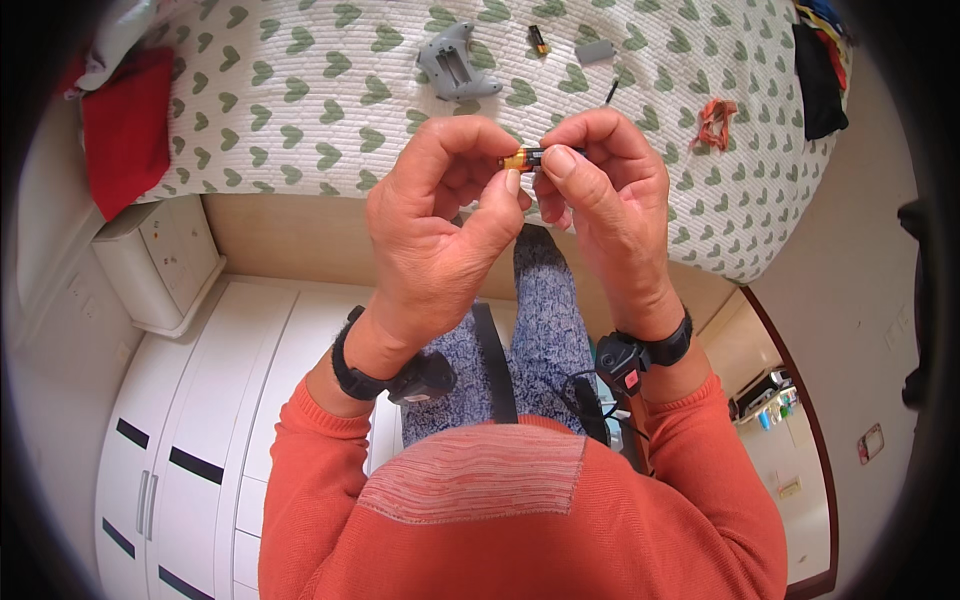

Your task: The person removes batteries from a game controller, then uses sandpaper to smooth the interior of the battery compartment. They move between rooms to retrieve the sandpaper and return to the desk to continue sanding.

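Observation:
A black and copper-gold battery (524, 159) lies level between my two hands, above the near edge of the bed. My left hand (440, 215) pinches its gold end between thumb and forefinger. At the black end, my right hand (605, 195) grips it with the thumb on top. Beyond them on the bedspread rests a grey game controller (456, 65), its battery bay facing up; the bay looks bare. To the right of the controller lie a second battery (538, 40), a grey battery cover (595, 52) and a thin dark stick-like piece (612, 90).
The bedspread (290, 95) is white with green hearts. A crumpled orange-red strip (714, 124) lies on it at right, with dark cloth (820, 80) by the far right edge. Red fabric (128, 125) hangs at left over a white bedside cabinet (165, 260).

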`<action>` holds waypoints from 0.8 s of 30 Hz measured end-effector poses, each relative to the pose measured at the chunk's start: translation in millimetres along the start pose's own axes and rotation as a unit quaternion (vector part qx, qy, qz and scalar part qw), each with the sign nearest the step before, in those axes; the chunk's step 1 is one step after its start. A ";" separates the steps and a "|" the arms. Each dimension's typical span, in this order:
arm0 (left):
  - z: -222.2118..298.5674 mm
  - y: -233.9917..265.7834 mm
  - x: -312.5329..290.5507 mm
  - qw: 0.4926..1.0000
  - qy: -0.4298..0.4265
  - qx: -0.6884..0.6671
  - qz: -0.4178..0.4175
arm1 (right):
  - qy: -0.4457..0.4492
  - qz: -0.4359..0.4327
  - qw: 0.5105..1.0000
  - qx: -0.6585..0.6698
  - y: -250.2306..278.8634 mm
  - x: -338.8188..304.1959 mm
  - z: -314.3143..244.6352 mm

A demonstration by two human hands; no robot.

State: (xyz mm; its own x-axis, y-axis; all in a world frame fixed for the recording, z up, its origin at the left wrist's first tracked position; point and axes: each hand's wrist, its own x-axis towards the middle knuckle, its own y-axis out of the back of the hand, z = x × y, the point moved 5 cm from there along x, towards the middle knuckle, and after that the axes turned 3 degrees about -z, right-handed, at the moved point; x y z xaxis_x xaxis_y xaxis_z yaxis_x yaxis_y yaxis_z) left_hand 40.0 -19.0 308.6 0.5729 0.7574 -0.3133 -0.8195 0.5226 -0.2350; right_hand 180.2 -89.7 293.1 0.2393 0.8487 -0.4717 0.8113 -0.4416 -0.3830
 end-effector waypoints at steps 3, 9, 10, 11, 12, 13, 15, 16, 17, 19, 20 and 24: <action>-3.6 2.3 -0.3 0.999 0.020 -0.032 0.011 | -0.028 0.016 0.999 0.003 -1.4 -0.8 0.7; -7.7 6.3 -0.9 0.994 0.076 -0.073 0.025 | -0.086 0.024 0.996 0.005 -3.1 -3.3 -1.3; -7.3 6.2 -1.1 0.993 0.082 -0.075 0.023 | -0.085 0.022 0.996 0.007 -3.4 -3.3 -2.5; -6.8 5.9 -1.1 0.993 0.085 -0.084 0.023 | -0.089 0.022 0.996 0.005 -3.7 -3.6 -3.3; -6.2 6.0 -1.1 0.993 0.087 -0.077 0.023 | -0.088 0.021 0.996 0.002 -4.1 -3.8 -4.3; -5.5 5.8 -1.4 0.993 0.085 -0.076 0.026 | -0.087 0.020 0.996 -0.001 -4.6 -4.2 -5.0; -4.5 5.9 -1.6 0.993 0.082 -0.074 0.029 | -0.082 0.021 0.996 -0.009 -5.7 -4.8 -6.5; -4.4 5.9 -1.8 0.994 0.080 -0.073 0.029 | -0.070 0.020 0.997 -0.011 -6.5 -4.9 -8.0; -4.5 6.1 -2.0 0.994 0.079 -0.071 0.028 | -0.078 0.024 0.997 -0.012 -6.9 -5.2 -7.3; -5.0 6.4 -2.4 0.995 0.073 -0.066 0.025 | -0.071 0.026 0.997 -0.010 -7.9 -5.3 -8.4; -5.3 6.8 -2.7 0.995 0.069 -0.068 0.023 | -0.077 0.027 0.997 -0.012 -8.2 -5.2 -8.0; -5.1 6.9 -3.4 0.998 0.032 -0.044 0.005 | -0.079 0.022 0.996 -0.024 -9.1 -4.7 -9.4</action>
State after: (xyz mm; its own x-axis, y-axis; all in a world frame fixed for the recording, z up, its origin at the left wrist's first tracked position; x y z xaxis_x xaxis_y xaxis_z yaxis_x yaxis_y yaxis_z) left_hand 32.5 -20.0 303.4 0.5670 0.7344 -0.3730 -0.8221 0.4765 -0.3115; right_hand 176.8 -86.9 306.3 0.1920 0.7708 -0.6075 0.8268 -0.4605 -0.3231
